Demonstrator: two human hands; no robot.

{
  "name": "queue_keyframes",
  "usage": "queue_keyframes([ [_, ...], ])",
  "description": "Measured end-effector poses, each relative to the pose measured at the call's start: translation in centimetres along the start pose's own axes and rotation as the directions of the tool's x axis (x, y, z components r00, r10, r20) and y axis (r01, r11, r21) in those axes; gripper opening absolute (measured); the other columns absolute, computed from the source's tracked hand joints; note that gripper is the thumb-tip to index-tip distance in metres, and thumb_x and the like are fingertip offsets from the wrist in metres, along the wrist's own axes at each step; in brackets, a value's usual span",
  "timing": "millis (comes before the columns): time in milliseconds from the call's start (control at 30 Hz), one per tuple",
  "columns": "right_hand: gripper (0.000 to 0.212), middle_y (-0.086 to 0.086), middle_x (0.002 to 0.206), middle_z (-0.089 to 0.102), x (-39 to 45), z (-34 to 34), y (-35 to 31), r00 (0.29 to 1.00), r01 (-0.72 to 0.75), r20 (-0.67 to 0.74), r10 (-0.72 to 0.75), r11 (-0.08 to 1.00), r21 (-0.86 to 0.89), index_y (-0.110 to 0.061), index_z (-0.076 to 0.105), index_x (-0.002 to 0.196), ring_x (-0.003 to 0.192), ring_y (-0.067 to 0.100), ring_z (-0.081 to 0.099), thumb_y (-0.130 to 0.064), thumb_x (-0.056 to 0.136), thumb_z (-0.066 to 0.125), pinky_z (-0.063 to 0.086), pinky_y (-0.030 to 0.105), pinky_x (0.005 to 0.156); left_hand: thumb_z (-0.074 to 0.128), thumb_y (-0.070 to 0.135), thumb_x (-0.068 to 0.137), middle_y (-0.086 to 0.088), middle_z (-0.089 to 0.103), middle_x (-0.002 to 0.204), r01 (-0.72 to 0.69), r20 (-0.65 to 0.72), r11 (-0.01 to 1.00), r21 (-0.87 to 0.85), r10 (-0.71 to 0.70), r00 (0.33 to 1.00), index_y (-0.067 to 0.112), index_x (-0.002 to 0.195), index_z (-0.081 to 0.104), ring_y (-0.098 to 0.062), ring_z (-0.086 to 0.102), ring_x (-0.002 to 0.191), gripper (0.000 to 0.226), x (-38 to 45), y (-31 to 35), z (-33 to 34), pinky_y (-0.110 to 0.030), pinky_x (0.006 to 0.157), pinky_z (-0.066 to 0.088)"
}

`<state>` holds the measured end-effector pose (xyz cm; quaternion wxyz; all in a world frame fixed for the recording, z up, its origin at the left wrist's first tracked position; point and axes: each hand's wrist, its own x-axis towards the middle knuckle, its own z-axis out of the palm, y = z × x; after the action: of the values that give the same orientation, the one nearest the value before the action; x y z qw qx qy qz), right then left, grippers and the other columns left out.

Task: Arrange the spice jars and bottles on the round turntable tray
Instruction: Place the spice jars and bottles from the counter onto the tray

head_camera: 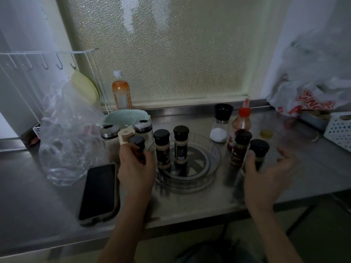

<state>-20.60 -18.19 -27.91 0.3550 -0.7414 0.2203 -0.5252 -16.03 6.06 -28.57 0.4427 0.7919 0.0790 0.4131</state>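
Note:
A clear round turntable tray lies on the steel counter between my hands. Two black-capped spice jars stand upright on its left half. My left hand is closed around a small dark-capped jar just left of the tray. My right hand grips another black-capped jar right of the tray, fingers partly spread. A red-spice jar stands beside it. A salt grinder and a red-capped sauce bottle stand behind.
A dark phone lies at the front left. Crumpled clear plastic, two steel-lidded jars, a beige-capped container and a mint bowl crowd the left. An orange drink bottle stands at the window. A white basket sits far right.

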Motion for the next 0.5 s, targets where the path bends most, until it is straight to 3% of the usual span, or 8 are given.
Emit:
queue_keyframes([
  [67,0.061,0.021,0.124,0.047,-0.1,0.4,0.7,0.989,-0.097,0.105,0.100,0.995,-0.031,-0.006,0.039,0.124,0.113,0.037,0.044,-0.029,0.078,0.070,0.042,0.053,0.092,0.050,0.036,0.075,0.008,0.053,0.069,0.039,0.025,0.999,-0.008,-0.039,0.999,0.030,0.079,0.038,-0.003,0.050,0.059,0.014,-0.3,0.1,0.0,-0.022,0.052,0.031],
  [133,0.058,0.021,0.121,0.051,-0.1,0.9,1.2,0.980,-0.121,0.156,0.127,0.992,-0.046,-0.004,0.041,0.122,0.111,0.037,0.047,-0.025,0.077,0.072,0.044,0.048,0.088,0.052,0.032,0.075,0.011,0.050,0.063,0.060,0.015,0.998,0.010,-0.060,0.998,0.028,0.078,0.039,-0.001,0.047,0.058,0.014,-0.4,-0.1,-0.2,-0.020,0.052,0.029],
  [233,0.043,0.019,0.109,0.059,0.4,1.3,1.7,0.970,-0.127,0.197,0.143,0.988,-0.090,-0.005,0.049,0.107,0.101,0.037,0.054,-0.025,0.077,0.072,0.047,0.045,0.080,0.058,0.023,0.079,0.014,0.047,0.065,0.163,-0.032,0.986,0.039,-0.161,0.986,0.021,0.085,0.039,-0.014,0.047,0.056,0.019,-0.4,-0.3,-0.7,-0.028,0.054,0.032],
  [300,0.038,0.016,0.103,0.062,0.6,0.9,1.4,0.976,-0.144,0.164,0.141,0.990,0.007,-0.007,0.052,0.102,0.096,0.034,0.058,-0.023,0.076,0.074,0.046,0.037,0.075,0.059,0.021,0.081,0.011,0.047,0.066,0.245,-0.038,0.968,0.048,-0.244,0.969,0.019,0.089,0.037,-0.020,0.048,0.060,0.024,-0.3,-0.5,-1.0,-0.032,0.059,0.034],
  [400,0.039,0.004,0.096,0.063,0.1,0.4,-1.1,0.997,-0.010,0.071,-0.005,0.978,0.208,-0.010,0.056,0.103,0.088,0.012,0.057,-0.025,0.074,0.077,0.041,0.015,0.076,0.060,0.023,0.081,0.006,0.047,0.070,0.309,0.000,0.950,0.033,-0.309,0.951,0.017,0.094,0.035,-0.022,0.046,0.064,0.029,-0.2,-0.8,-1.0,-0.033,0.063,0.032],
  [433,0.039,-0.002,0.094,0.062,-0.1,0.6,-2.1,0.991,0.057,0.101,-0.085,0.967,0.248,-0.012,0.058,0.104,0.085,0.003,0.054,-0.026,0.074,0.078,0.038,0.005,0.074,0.060,0.024,0.082,0.003,0.049,0.073,0.317,0.017,0.948,0.036,-0.318,0.948,0.017,0.095,0.035,-0.022,0.046,0.066,0.030,-0.2,-0.8,-0.9,-0.033,0.064,0.032],
  [500,0.041,-0.006,0.098,0.063,-0.8,1.7,-3.9,0.937,0.101,0.295,-0.189,0.952,0.289,-0.018,0.059,0.107,0.091,0.000,0.054,-0.030,0.073,0.077,0.040,0.006,0.079,0.061,0.027,0.082,-0.003,0.051,0.081,0.321,0.061,0.945,0.068,-0.325,0.944,0.015,0.096,0.036,-0.023,0.046,0.071,0.031,-0.3,-0.8,-0.8,-0.034,0.066,0.032],
])
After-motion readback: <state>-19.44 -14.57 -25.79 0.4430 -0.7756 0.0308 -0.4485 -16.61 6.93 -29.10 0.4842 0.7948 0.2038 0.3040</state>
